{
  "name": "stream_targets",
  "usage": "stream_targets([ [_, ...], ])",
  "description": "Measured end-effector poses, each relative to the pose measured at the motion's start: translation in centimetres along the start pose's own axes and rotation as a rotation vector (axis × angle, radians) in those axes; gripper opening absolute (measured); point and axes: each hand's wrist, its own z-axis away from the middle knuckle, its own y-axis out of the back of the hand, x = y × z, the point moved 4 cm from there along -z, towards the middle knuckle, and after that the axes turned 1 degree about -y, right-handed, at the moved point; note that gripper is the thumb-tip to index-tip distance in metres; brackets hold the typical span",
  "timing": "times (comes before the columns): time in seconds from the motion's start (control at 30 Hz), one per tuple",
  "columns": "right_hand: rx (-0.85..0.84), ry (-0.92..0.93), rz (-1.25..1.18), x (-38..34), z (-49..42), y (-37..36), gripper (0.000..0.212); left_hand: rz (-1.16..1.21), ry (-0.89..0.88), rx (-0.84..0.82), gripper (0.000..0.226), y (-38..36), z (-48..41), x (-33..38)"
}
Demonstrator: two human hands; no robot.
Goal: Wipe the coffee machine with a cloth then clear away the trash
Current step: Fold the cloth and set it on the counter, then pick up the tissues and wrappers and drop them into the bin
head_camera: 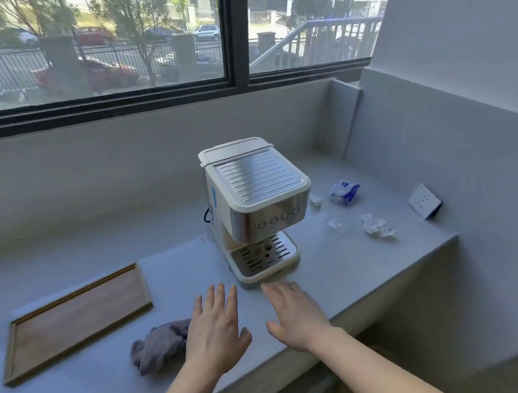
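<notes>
A cream and steel coffee machine (257,205) stands in the middle of the grey counter (366,274). A crumpled grey cloth (159,346) lies near the front edge, just left of my left hand (217,330). My left hand hovers palm down with straight fingers, holding nothing. My right hand (296,314) is also flat and empty, its fingertips close to the machine's drip tray (264,258). Right of the machine lies trash: a blue and white wrapper (344,191), a crumpled white tissue (377,225), a clear plastic scrap (334,223) and a small white piece (315,199).
A wooden tray (75,322) lies flat at the left of the counter. A white wall socket (425,201) sits on the right wall above the counter. A window runs along the back. The counter's front edge drops off at lower right.
</notes>
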Motion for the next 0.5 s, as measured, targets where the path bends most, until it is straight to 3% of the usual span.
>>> stream_targets([
  [0.3,0.06,-0.152,0.02,11.2,5.2,2.0,0.069,-0.039,-0.2,0.061,0.075,1.5,-3.1,11.8],
  [0.5,0.098,-0.19,0.03,20.1,7.3,4.1,0.067,-0.053,-0.163,0.034,0.084,1.0,-7.7,20.0],
])
